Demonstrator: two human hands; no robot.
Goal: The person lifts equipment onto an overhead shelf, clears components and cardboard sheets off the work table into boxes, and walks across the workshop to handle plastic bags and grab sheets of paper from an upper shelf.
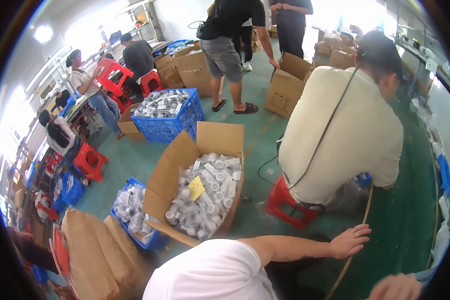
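Note:
My left arm, in a white sleeve, reaches across to the right. At its end my left hand (351, 242) lies with its fingers stretched out over the tan edge strip (366, 212) of a long green work surface (385, 240); it holds nothing that I can see. My right hand (396, 287) is at the lower right corner, over the same surface, smeared by motion and cut off by the frame. Its fingers cannot be made out. A pale bluish strip (426, 274) is beside it, too blurred to name.
A co-worker (342, 130) sits close ahead on a red stool (290, 205). To the left stand an open carton (160, 185) of bagged white parts, a blue crate (155, 240) and brown paper sacks (92, 250). Farther off are another blue crate (167, 122), cartons and several people.

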